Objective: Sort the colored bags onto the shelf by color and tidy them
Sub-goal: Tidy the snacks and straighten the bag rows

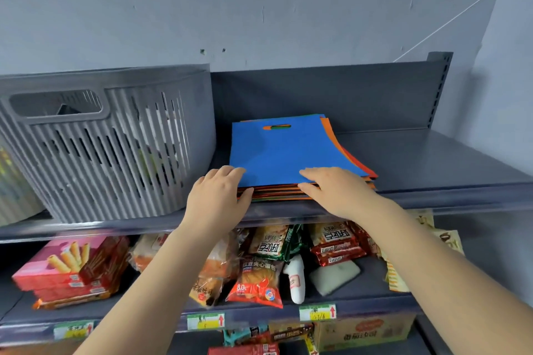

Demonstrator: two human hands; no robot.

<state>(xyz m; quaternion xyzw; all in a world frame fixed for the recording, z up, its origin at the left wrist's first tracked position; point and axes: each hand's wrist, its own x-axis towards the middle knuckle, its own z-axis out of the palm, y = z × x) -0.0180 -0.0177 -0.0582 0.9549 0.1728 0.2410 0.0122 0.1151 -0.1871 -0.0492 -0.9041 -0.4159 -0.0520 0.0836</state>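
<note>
Two bare hands up at the top shelf, both at the near edge of a flat stack of bags.

Left hand at the stack's left front corner: fingers on top of the blue bag, thumb low against the stack's front edge. Looks like a loose pinch on that corner. Hard to tell how tight.

Right hand near the stack's right front: palm down, fingers spread flat, tips on the blue bag and the edges under it. Not closed around anything.

Blue bag on top, flat, with a cut-out handle hole at its far end. Orange and green peeking through that hole. Orange bags sticking out on the right side, fanned a bit, not lined up with the blue one. Thin orange, red and green edges showing along the front of the stack.

Stack in the middle of the top shelf, close to the front lip. Gray basket with slots just left of it, very near the left hand. Bare shelf to the right.

Snack packs and pink boxes on the shelf below. Price tags along that shelf's front edge. More boxes lower down, partly hidden.
</note>
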